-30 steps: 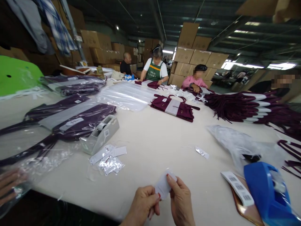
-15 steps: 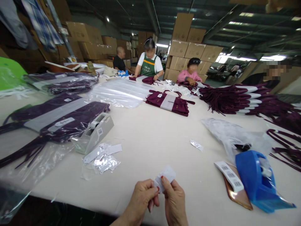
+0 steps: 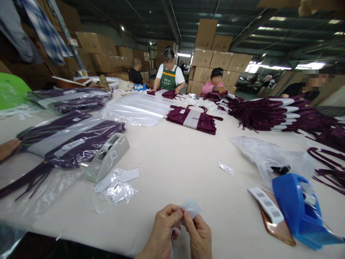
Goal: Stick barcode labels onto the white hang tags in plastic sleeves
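Observation:
At the near edge of the table, my left hand (image 3: 165,228) and my right hand (image 3: 198,232) meet with thumbs and fingertips pinched together. Between them is a small translucent plastic bag (image 3: 191,207), its far end sticking out beyond the fingers. A pale strip hangs under my left fingers; whether it belongs to the bag I cannot tell. Farther off, a purple bag (image 3: 179,116) with a white band lies flat. To the left are white tags (image 3: 118,181) and small clear packets (image 3: 122,194).
A grey tape dispenser (image 3: 115,154) rests against a plastic-wrapped purple bag (image 3: 88,145). On the right stand a blue tape dispenser (image 3: 291,201) and a phone (image 3: 280,230) under a barcode label strip (image 3: 265,205). Co-workers sit or stand across the table; another person's hand (image 3: 8,149) reaches in at left.
My hands have drawn closer together and the small plastic bag has turned between the fingers. Another person's hand has come in at the left edge by the wrapped bag.

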`<state>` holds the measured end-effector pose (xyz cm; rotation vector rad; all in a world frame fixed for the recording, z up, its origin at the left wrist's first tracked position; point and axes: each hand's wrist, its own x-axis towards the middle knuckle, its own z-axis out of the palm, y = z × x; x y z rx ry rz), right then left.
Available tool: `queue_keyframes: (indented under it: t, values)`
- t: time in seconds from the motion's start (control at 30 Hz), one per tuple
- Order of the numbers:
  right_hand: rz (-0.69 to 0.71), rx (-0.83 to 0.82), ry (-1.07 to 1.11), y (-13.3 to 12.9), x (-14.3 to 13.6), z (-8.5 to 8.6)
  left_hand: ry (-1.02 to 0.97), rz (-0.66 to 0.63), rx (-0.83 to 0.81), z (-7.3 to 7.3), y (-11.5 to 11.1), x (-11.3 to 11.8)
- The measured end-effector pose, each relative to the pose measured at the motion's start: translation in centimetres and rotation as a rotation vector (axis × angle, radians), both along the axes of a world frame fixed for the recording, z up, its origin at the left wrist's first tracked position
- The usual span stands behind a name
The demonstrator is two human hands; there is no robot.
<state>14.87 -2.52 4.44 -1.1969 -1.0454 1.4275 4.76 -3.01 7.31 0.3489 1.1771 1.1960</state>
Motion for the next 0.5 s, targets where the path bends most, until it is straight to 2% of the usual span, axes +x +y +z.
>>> queue_keyframes:
  t: [0.1, 0.27, 0.5]
  values:
    - [0.085, 0.055, -0.074, 0.5, 1.4, 0.8, 0.104, 0.007, -0.033, 0.2, 0.1, -0.6]
    - [0.058, 0.086, -0.193, 2.1, 2.9, 2.0, 0.330, -0.131, 0.019, 0.0, 0.5, -1.5]
    - [-0.139, -0.103, -0.064, 2.2, 3.2, -0.1, 0.578, -0.329, -0.036, -1.1, 1.3, -2.9]
